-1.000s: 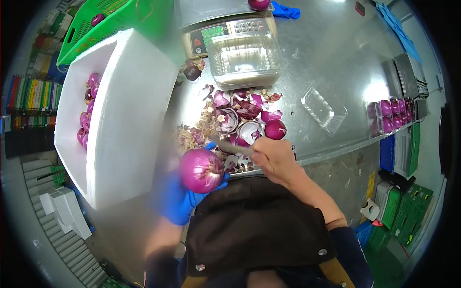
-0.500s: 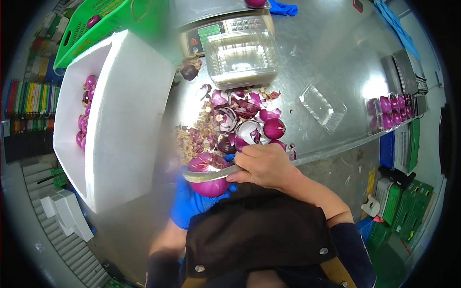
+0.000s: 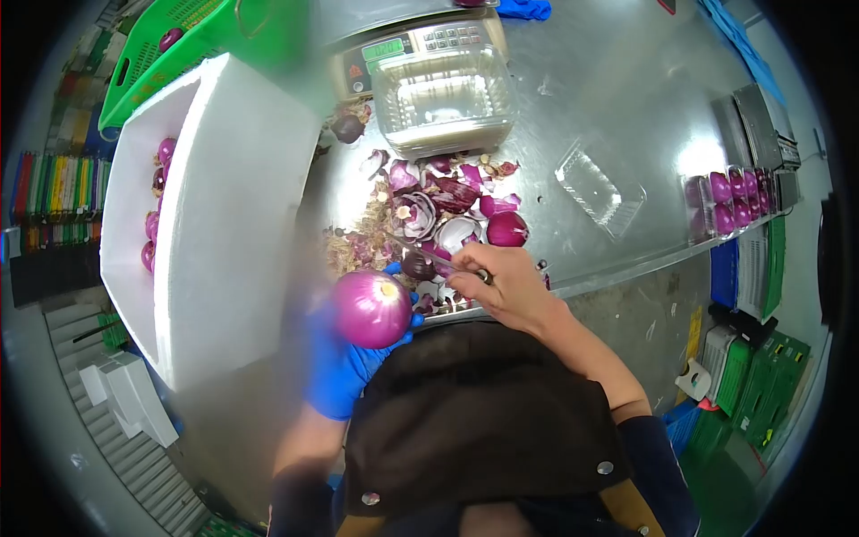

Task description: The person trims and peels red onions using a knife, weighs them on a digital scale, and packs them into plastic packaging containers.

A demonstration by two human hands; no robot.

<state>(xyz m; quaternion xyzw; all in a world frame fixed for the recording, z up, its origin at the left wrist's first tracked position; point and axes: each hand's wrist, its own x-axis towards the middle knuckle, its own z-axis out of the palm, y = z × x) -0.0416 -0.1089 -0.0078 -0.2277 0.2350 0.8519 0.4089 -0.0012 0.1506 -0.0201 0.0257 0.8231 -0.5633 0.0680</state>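
A large red onion (image 3: 373,309) rests in my left hand (image 3: 344,362), which wears a blue glove; its cut end faces up and right, pale and trimmed. My right hand (image 3: 501,285), bare, is closed round a knife (image 3: 420,248), whose blade points left over the peelings, apart from the onion. Onion skins and root scraps (image 3: 367,237) lie in a pile on the metal table (image 3: 591,98). A smaller red onion (image 3: 507,229) sits at the right of the pile, and a darker one (image 3: 418,266) lies under the blade.
A white foam box (image 3: 224,215) with onions stands at the left, a green crate (image 3: 161,63) behind it. Clear tubs (image 3: 443,98) sit before the scale (image 3: 385,50). A clear tray (image 3: 601,190) lies right of them; packed onions (image 3: 734,201) are at the far right.
The blade crossed the onion's top and has moved off it, up and right. The onion's dry tuft is gone, leaving a pale cut spot. My left hand still holds the onion.
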